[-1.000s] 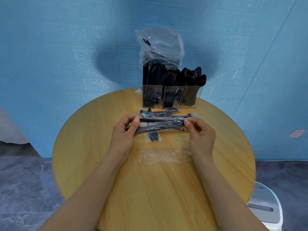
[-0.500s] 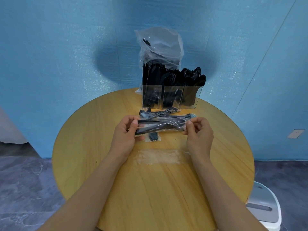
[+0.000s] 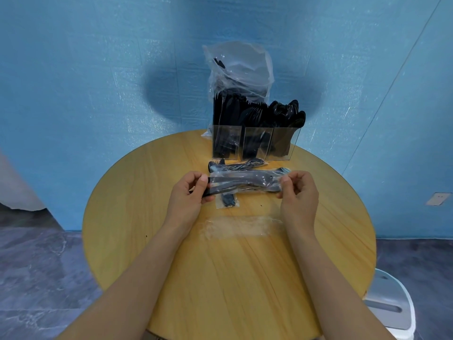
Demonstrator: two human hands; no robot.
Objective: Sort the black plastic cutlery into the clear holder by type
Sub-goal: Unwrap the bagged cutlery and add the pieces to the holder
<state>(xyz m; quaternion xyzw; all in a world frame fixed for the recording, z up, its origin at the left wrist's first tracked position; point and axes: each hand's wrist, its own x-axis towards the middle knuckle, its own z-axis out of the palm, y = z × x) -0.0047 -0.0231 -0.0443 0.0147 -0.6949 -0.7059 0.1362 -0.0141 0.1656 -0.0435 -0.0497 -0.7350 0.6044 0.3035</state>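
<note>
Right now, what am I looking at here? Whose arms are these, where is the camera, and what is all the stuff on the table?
There is no machine: these are a person's bare arms, filmed by a camera worn on their head, looking forward and down. The left hand and right hand each pinch one end of a clear wrapped cutlery packet with black plastic pieces inside, holding it above a round wooden table. At the far edge stands a clear holder with three compartments full of black cutlery, and a large plastic bag behind it. More wrapped packets lie just in front of the holder, and an empty clear wrapper lies nearer the person.
</note>
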